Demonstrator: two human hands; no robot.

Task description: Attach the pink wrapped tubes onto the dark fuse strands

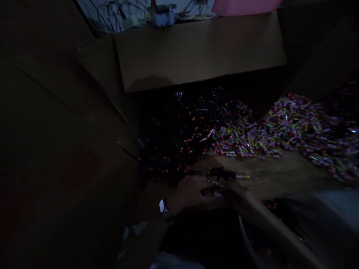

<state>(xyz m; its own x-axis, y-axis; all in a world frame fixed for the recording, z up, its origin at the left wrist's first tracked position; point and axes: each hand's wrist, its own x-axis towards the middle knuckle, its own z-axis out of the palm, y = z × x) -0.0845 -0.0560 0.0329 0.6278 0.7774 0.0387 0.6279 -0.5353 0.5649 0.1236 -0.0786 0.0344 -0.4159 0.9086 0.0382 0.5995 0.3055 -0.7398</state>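
The scene is very dark. My left hand [190, 192], with a watch [162, 207] on its wrist, and my right hand [232, 192] meet low in the middle, fingers curled around small dark pieces [209, 191] with pink ends. Just beyond the fingers lies a small black toy gun [221, 173] on the brown surface [275, 173]. A heap of small pink and yellow tubes [294, 129] spreads to the right, and a pile of black parts with orange specks [182, 134] sits ahead of my hands.
A large cardboard flap [196, 52] stands behind the piles. Cardboard walls [56, 130] close in on the left. Cables and a white device [162, 15] lie at the top, beside something pink [244, 6].
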